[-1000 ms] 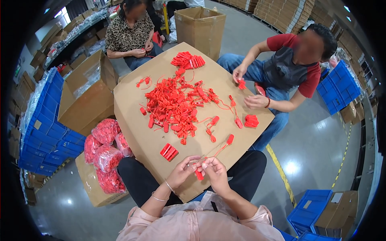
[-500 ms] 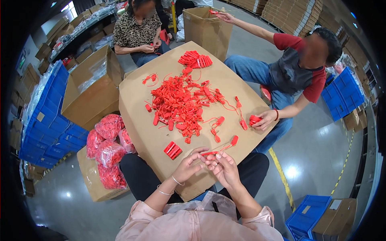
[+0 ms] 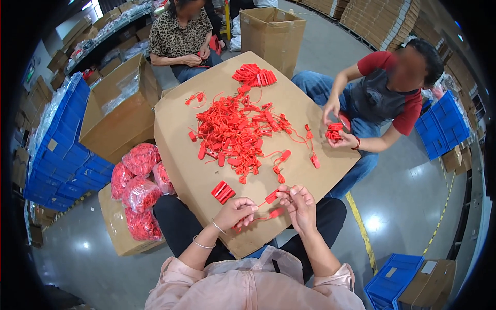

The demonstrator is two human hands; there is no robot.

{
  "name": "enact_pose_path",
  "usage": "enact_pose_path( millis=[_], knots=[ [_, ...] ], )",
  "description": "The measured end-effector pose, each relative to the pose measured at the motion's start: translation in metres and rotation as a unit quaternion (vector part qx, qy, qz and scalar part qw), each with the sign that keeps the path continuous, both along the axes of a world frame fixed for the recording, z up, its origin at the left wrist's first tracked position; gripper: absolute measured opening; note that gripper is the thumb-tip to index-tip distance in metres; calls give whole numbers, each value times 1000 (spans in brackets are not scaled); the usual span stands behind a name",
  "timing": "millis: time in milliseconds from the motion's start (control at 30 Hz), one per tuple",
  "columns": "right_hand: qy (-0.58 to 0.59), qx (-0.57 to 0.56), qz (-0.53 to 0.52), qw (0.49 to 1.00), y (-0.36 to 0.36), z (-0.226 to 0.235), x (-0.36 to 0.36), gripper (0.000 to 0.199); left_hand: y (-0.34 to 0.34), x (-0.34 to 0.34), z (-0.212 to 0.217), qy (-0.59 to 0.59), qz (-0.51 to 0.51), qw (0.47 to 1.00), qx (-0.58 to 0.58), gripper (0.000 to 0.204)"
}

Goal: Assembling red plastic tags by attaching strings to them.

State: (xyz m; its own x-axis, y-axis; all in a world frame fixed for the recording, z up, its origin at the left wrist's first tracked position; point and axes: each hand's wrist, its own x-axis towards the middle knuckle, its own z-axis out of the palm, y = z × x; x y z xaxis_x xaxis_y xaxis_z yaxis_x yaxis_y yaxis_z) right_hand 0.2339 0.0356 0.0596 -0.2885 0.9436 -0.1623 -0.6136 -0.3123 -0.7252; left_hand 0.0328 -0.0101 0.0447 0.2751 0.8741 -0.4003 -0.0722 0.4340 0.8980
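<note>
Over the near edge of the table, my left hand pinches a thin red cord between thumb and fingertips. My right hand grips the end of a small, flat red plastic piece, and the cord runs taut from it to my left hand. Below hangs another red piece on a cord. A neat row of red pieces lies just beyond my left hand. Farther off spreads a tangled heap of red pieces with cords, some lying loose at its right side.
A cardboard sheet covers the table. At the far end sits another stacked group of red pieces. Two people sit across, handling red pieces. Clear bags of red goods rest at left on a carton, near an open box and blue crates.
My hands have moved apart, stretching the cord between them. The person at right has brought a raised arm down from the far box, and both their hands now hold red pieces.
</note>
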Motion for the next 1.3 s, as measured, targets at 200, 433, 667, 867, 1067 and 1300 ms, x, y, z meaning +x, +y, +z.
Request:
enact_pose_path(
  millis=[200,433,667,867,1067,1300],
  knots=[
    [-180,125,9,976,-1,-17,-7,1,-3,-4,-4,-181,61,977,-97,15],
    [-327,193,18,925,-5,-18,-8,5,-3,5,-11,-363,89,916,-146,15],
    [-376,340,161,847,-13,-4,-12,14,-8,19,-30,-278,123,946,-112,14],
    [-303,177,219,910,-18,-9,-9,12,-16,17,-37,-184,49,979,-75,15],
    [-198,90,219,951,-16,-13,-4,11,-21,11,-43,-88,-32,994,-55,20],
    [-123,-5,236,964,-15,-20,4,10,-19,11,-2,-6,-108,994,-20,17]
  ],
)
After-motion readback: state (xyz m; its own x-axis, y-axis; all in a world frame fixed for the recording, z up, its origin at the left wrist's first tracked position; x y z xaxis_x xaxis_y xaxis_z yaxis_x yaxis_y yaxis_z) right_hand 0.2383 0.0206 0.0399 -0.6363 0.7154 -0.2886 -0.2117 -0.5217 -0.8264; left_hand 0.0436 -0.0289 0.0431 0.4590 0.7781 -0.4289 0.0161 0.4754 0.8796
